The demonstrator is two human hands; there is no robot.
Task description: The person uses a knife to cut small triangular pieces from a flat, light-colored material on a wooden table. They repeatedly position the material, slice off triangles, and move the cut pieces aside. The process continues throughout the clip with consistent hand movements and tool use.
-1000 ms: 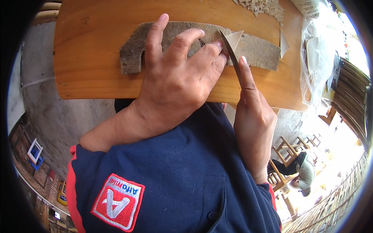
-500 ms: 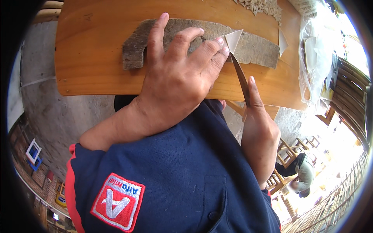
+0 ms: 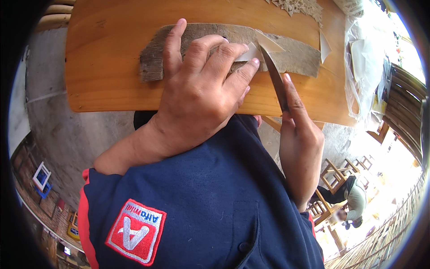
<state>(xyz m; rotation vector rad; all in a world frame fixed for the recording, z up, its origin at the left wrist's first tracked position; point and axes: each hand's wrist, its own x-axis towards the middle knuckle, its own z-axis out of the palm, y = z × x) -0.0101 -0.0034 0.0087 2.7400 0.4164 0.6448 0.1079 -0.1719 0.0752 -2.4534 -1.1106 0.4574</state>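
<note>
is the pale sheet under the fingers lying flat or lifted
Flat: the left hand presses the pale sheet onto the grey board.
</note>
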